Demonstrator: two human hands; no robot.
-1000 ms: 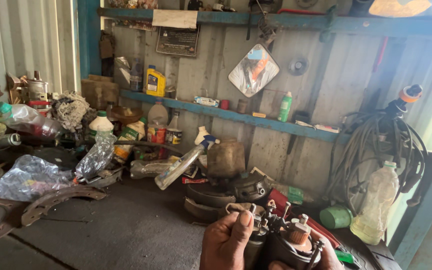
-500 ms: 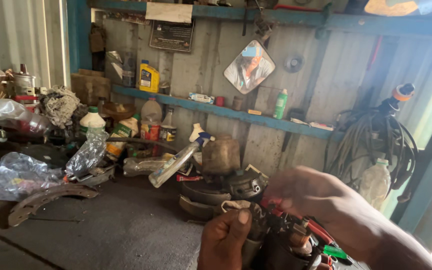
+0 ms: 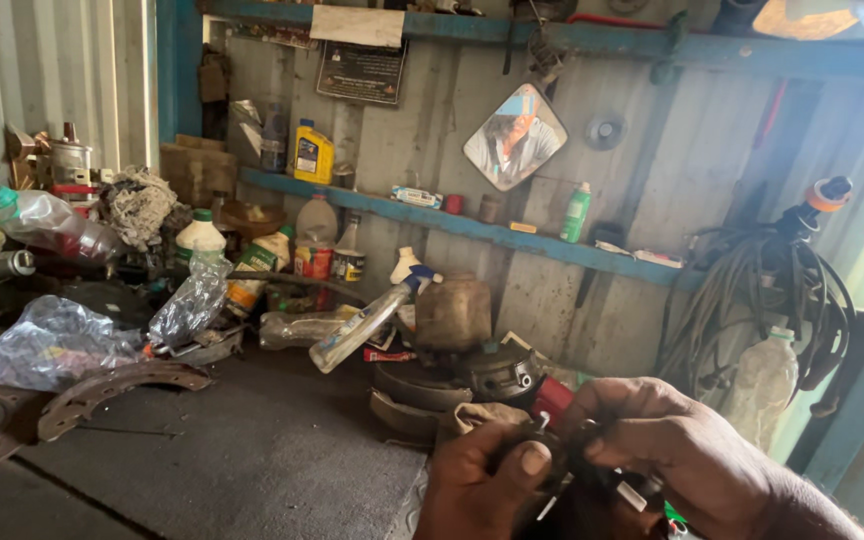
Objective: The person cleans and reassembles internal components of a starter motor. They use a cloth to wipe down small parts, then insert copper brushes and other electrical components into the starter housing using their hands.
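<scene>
Since the frame half a second back, my right hand [image 3: 677,455] has drawn in from mid-reach and now meets my left hand [image 3: 482,480] at the bottom edge. Both pinch 1 small dark metal part with a red piece [image 3: 562,450]; I think wires hang from it. On the blue wall shelf [image 3: 472,228] stand a yellow oil jug [image 3: 312,152] and a green bottle [image 3: 576,212]; above hangs a diamond-shaped picture card [image 3: 515,137].

Dim workshop interior, daylight entering from the right and blowing out the lower right corner; the near hands lie shadowed and slightly soft, far shelves reasonably sharp.
</scene>
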